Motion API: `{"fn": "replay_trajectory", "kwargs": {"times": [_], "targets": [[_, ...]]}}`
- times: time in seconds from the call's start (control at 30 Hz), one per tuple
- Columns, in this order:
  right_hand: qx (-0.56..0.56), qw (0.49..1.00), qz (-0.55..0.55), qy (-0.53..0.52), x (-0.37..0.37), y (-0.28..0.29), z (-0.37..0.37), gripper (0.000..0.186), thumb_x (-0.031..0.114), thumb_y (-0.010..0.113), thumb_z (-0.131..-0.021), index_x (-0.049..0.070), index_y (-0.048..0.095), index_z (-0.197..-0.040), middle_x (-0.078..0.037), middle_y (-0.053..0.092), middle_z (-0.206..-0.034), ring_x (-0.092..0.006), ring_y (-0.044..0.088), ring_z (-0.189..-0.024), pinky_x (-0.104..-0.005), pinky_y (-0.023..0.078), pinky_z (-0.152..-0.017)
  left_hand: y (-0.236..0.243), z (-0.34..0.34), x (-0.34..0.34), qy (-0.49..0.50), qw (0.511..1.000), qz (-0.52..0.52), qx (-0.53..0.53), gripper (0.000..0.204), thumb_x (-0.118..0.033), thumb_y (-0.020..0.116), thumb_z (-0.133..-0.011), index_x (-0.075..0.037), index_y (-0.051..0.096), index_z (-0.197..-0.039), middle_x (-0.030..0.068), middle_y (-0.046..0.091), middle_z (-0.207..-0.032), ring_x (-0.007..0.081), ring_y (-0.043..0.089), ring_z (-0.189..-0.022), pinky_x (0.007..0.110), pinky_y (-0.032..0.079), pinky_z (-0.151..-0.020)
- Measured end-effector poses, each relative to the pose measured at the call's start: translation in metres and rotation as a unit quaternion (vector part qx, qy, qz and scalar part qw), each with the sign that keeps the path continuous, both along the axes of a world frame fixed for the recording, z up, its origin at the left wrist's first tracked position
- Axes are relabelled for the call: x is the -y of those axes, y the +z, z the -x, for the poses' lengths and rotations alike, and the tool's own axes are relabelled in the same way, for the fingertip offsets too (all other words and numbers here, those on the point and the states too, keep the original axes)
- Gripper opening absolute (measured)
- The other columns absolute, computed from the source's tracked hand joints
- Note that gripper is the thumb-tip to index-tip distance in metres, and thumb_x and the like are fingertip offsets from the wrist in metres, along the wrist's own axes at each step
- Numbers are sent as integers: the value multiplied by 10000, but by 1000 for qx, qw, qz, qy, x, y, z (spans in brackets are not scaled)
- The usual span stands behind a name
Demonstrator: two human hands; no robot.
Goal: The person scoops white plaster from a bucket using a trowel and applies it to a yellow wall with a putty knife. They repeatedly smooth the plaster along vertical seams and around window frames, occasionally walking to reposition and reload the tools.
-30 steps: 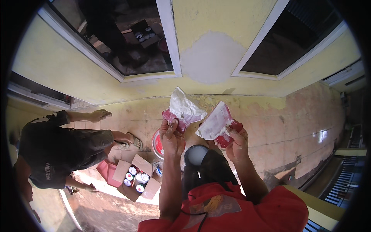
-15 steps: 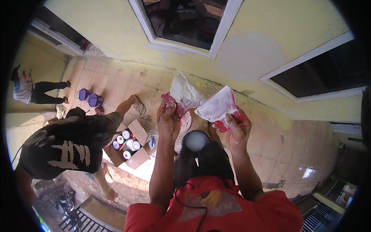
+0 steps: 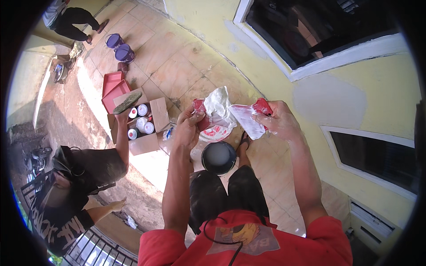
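Note:
My left hand [image 3: 188, 129] is closed on a red putty spreader [image 3: 199, 105] with a thick heap of white putty [image 3: 218, 106] on its blade. In my right hand [image 3: 284, 120] is a second red putty spreader [image 3: 262, 107], its blade smeared white and tilted down toward the left one. The two blades are side by side at their edges; whether they touch I cannot tell. Below them on the floor is a round tub [image 3: 214, 134] with red and white smears. Nearer my knees stands a dark bucket [image 3: 204, 156] of milky liquid.
An open cardboard box [image 3: 159, 116] of cans is to the left, with red trays [image 3: 112, 84] behind it and purple buckets [image 3: 124, 54] farther off. A co-worker [image 3: 88, 168] is at lower left; another person [image 3: 76, 21] stands far left. A yellow wall [image 3: 284, 95] with windows runs along the right.
My right spreader has turned, so its handle is now higher and its blade points down and left. My view has turned. The nearby co-worker appears farther down and left.

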State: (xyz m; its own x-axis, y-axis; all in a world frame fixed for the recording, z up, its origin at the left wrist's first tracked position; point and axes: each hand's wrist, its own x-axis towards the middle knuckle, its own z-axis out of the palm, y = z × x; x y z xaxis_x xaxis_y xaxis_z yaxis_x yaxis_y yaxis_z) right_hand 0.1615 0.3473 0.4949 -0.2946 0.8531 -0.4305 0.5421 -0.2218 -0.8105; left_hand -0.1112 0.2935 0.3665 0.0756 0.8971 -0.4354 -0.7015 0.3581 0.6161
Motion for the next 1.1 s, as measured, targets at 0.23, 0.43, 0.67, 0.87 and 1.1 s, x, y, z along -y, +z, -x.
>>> {"fn": "replay_trajectory", "kwargs": {"times": [0.23, 0.43, 0.67, 0.87, 1.1], "targets": [[151, 971, -32, 184, -47, -2, 35, 228, 180, 784, -855, 6, 722, -988, -35, 634, -702, -87, 547, -660, -289, 451, -616, -11, 25, -7, -19, 1000, 1, -18, 281, 60, 551, -957, 28, 605, -1231, 68, 671, -991, 133, 666, -821, 291, 585, -782], [-20, 994, 107, 29, -38, -112, 8, 108, 138, 763, -893, 41, 724, -917, 30, 638, -721, -62, 566, -669, -276, 454, -615, -49, -2, -8, 60, 998, 5, -25, 260, 26, 559, -990, 30, 594, -1247, 66, 694, -995, 138, 685, -820, 299, 605, -771], [-220, 946, 197, -132, 10, -218, -14, 90, 106, 752, -891, 74, 745, -975, 29, 704, -835, -74, 649, -703, -259, 498, -609, -110, -49, -3, 108, 992, 26, -57, 328, -30, 548, -1046, 5, 527, -1371, 106, 688, -1163, 184, 703, -978, 333, 602, -872], [-290, 891, 257, -238, 31, -253, -5, 104, 96, 745, -890, 65, 737, -989, 8, 707, -824, -89, 648, -654, -261, 483, -531, -128, -70, 0, 139, 988, 12, -63, 333, -47, 549, -1051, -6, 525, -1381, 101, 687, -1203, 186, 688, -1058, 335, 571, -913], [-353, 852, 289, -256, 41, -275, -14, 94, 93, 744, -880, 73, 732, -971, 5, 693, -814, -95, 632, -641, -288, 490, -520, -142, -93, -5, 138, 989, 20, -43, 290, -53, 592, -1036, -77, 571, -1324, 8, 682, -1102, 75, 629, -913, 258, 504, -766]]}}
